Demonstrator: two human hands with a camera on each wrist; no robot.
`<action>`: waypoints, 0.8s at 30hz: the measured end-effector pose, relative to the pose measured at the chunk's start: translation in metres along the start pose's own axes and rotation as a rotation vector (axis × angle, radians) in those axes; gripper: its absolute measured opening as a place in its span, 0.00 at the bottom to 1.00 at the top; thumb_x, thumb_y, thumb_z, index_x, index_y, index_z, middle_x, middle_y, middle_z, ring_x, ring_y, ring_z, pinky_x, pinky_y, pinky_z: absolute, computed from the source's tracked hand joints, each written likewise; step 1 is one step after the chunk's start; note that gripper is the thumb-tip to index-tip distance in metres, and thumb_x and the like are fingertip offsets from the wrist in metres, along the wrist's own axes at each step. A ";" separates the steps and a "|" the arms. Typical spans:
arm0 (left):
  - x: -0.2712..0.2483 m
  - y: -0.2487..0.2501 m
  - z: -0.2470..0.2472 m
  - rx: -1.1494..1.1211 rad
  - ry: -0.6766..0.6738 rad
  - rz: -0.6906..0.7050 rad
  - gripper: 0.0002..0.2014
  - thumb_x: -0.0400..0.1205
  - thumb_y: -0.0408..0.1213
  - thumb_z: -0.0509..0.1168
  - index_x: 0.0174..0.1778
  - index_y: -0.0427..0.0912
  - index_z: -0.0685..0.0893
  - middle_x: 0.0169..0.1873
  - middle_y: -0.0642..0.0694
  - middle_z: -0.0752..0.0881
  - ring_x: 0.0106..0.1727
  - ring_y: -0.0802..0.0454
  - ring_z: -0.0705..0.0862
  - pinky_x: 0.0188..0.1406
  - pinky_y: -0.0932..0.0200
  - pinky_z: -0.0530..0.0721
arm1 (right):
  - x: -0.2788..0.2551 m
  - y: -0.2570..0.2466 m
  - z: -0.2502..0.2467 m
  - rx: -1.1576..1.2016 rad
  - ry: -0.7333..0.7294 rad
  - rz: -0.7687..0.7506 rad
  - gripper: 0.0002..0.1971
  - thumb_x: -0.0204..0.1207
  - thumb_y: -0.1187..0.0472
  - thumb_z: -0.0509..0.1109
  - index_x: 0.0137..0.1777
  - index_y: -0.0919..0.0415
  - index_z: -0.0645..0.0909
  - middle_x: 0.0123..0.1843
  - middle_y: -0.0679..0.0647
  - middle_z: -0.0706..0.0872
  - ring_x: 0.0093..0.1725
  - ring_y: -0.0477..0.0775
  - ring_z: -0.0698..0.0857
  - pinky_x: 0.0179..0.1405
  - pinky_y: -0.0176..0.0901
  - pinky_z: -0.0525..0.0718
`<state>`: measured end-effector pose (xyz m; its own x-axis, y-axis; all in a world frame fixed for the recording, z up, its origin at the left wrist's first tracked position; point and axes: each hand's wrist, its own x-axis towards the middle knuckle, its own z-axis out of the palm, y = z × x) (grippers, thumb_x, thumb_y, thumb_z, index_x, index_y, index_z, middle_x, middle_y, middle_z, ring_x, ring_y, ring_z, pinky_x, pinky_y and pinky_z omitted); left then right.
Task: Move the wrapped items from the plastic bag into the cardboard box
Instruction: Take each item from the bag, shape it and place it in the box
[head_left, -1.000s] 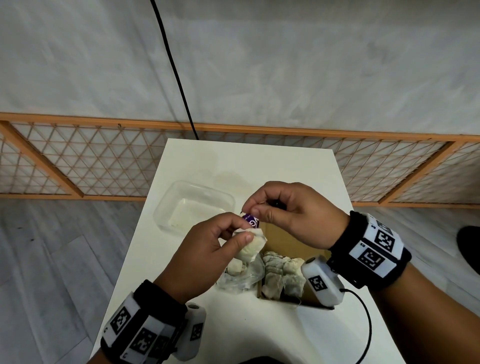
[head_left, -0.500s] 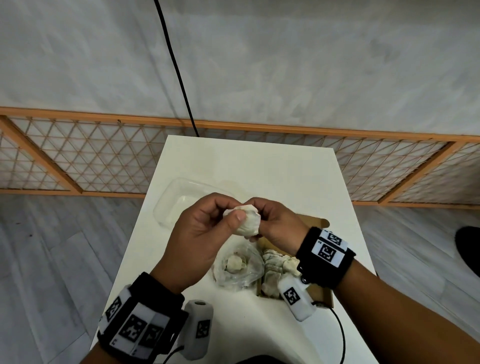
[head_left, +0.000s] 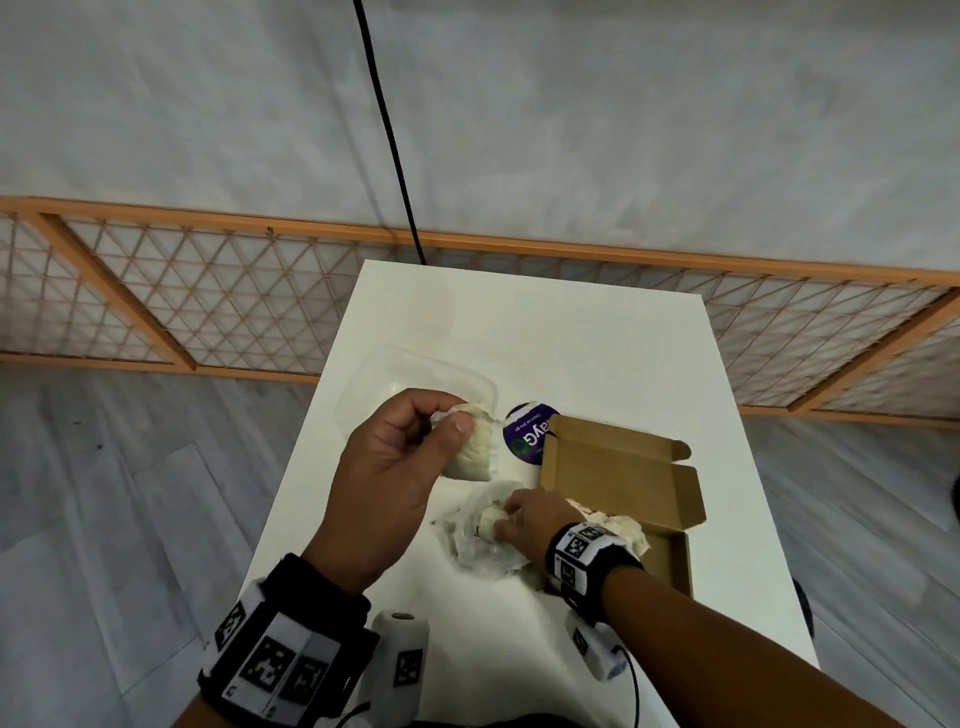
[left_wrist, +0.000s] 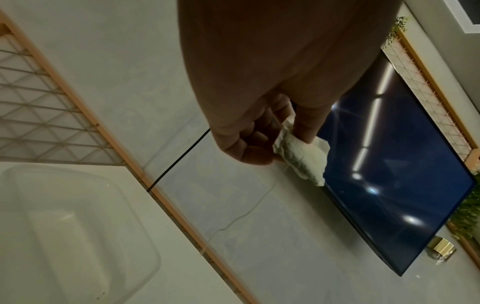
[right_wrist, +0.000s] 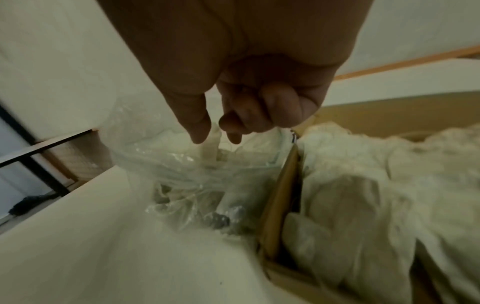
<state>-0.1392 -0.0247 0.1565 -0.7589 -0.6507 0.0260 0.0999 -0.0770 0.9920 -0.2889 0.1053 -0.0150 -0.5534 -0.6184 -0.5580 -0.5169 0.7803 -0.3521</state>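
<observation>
My left hand (head_left: 451, 422) is raised above the table and pinches a pale wrapped item (head_left: 471, 449) between thumb and fingers; the left wrist view shows the same hand (left_wrist: 283, 145) and wrapped item (left_wrist: 305, 158). My right hand (head_left: 501, 517) reaches into the crumpled clear plastic bag (head_left: 480, 551) beside the box. There its thumb and fingers (right_wrist: 215, 137) pinch another wrapped item (right_wrist: 211, 150) inside the bag (right_wrist: 168, 164). The open cardboard box (head_left: 618, 467) holds several wrapped items (head_left: 626, 530) at its near end, also seen as wrapped items (right_wrist: 363, 185) in the right wrist view.
A clear plastic tub (head_left: 410, 382) sits on the white table (head_left: 571, 338) behind my left hand. A round purple label (head_left: 523, 434) lies by the box's left far corner. An orange lattice fence (head_left: 208, 291) and a black cable (head_left: 389, 130) stand beyond the table.
My right hand left the item held up with my left and dropped into the bag. The purple label now lies on the table. My left hand still holds its wrapped item.
</observation>
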 end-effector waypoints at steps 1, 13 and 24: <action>0.000 0.000 -0.001 0.000 0.004 -0.002 0.03 0.84 0.33 0.70 0.51 0.39 0.89 0.47 0.47 0.92 0.50 0.55 0.88 0.47 0.68 0.85 | 0.002 0.002 0.004 0.036 0.019 0.024 0.21 0.78 0.43 0.69 0.67 0.52 0.82 0.62 0.55 0.88 0.61 0.59 0.86 0.57 0.46 0.83; 0.000 0.006 -0.006 0.031 0.014 -0.007 0.03 0.85 0.28 0.68 0.51 0.35 0.88 0.43 0.52 0.92 0.46 0.60 0.88 0.42 0.70 0.85 | -0.005 0.006 0.001 0.303 0.147 -0.106 0.08 0.80 0.54 0.72 0.39 0.48 0.80 0.37 0.44 0.84 0.39 0.48 0.83 0.44 0.48 0.84; 0.005 0.011 0.002 0.101 -0.002 0.046 0.04 0.87 0.32 0.68 0.53 0.38 0.87 0.40 0.54 0.91 0.42 0.60 0.86 0.41 0.69 0.83 | -0.100 -0.015 -0.138 0.874 0.219 -0.394 0.04 0.85 0.65 0.71 0.48 0.62 0.83 0.40 0.60 0.93 0.27 0.47 0.81 0.31 0.37 0.80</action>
<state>-0.1438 -0.0274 0.1679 -0.7563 -0.6502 0.0717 0.0694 0.0293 0.9972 -0.3158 0.1422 0.1496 -0.5998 -0.7838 -0.1611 -0.0738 0.2547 -0.9642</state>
